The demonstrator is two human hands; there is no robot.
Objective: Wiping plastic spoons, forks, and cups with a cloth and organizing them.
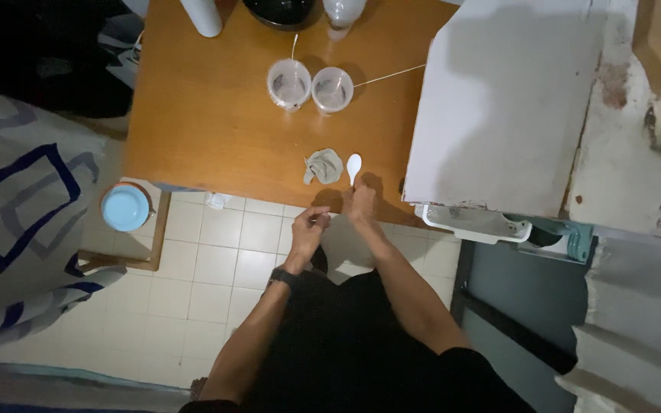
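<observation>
table (208, 115) orange-brown | spoon (354, 165) white | cloth (323, 166) grey | lid (125, 207) light blue | fabric (17, 191) grey, navy squares

Both forearms extend forward and converge ahead of the torso. The left hand (308, 227) is curled, fingers drawn in toward the thumb, with a dark band on its wrist. The right hand (361, 203) sits slightly farther, just beside it, fingers closed.

Your wooden table (208, 115) carries two clear plastic cups (311, 84) side by side near its middle. Closer to your edge lie a crumpled grey cloth (323, 166) and, just beside it, a white spoon (354, 166). A white cylinder (203, 17) stands at the far edge.
</observation>
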